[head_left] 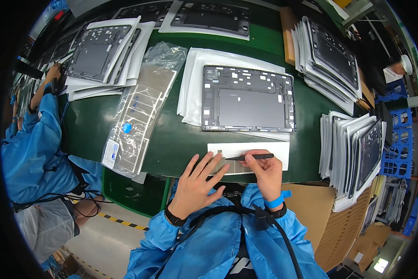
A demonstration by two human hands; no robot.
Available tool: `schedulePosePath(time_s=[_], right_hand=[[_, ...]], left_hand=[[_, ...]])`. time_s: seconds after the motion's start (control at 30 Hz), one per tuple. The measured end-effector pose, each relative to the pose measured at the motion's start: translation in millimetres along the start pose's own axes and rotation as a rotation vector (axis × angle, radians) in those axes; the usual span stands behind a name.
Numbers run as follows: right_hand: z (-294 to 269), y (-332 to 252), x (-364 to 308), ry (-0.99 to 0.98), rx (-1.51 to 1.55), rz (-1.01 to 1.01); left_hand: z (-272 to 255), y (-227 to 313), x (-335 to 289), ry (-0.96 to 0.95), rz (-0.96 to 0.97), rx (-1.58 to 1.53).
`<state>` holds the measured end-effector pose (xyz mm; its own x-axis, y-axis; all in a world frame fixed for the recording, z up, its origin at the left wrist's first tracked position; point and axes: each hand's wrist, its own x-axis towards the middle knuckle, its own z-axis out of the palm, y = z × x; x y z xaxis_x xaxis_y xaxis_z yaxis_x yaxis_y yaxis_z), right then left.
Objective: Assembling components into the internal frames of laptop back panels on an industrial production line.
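Note:
Black tweezers [250, 157] are pinched in my right hand [266, 174], their tips pointing left over a white sheet [276, 151]. Grey adhesive pieces [239, 167] lie in a row on that sheet, and a small dark square [220, 151] sits near its left part. My left hand [197, 186] rests with fingers spread, its fingertips on the sheet's left side. Just beyond the sheet lies a dark grey tablet housing [249, 104], inner side up, on white foam sleeves [190, 88].
A clear plastic bag [141, 104] of grey adhesive sheets lies to the left. Stacked housings in white foam stand at the far left [99, 51], far right [332, 56] and near right [357, 153]. A co-worker in a blue smock [36, 144] sits at left.

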<state>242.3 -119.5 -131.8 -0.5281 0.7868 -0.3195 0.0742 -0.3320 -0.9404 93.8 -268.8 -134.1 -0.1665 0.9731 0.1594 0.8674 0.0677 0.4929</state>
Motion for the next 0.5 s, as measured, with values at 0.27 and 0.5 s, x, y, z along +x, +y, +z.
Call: schedulePosePath(time_s=[0.27,0.5], right_hand=[[2,2,-1,0.006,-0.01,-0.001],[10,0,-7,0.037,-0.005,-0.035]], left_hand=[[-1,0,-2,-0.024,0.001,0.018],[0,1,-1,-0.003,-0.008,0.014]])
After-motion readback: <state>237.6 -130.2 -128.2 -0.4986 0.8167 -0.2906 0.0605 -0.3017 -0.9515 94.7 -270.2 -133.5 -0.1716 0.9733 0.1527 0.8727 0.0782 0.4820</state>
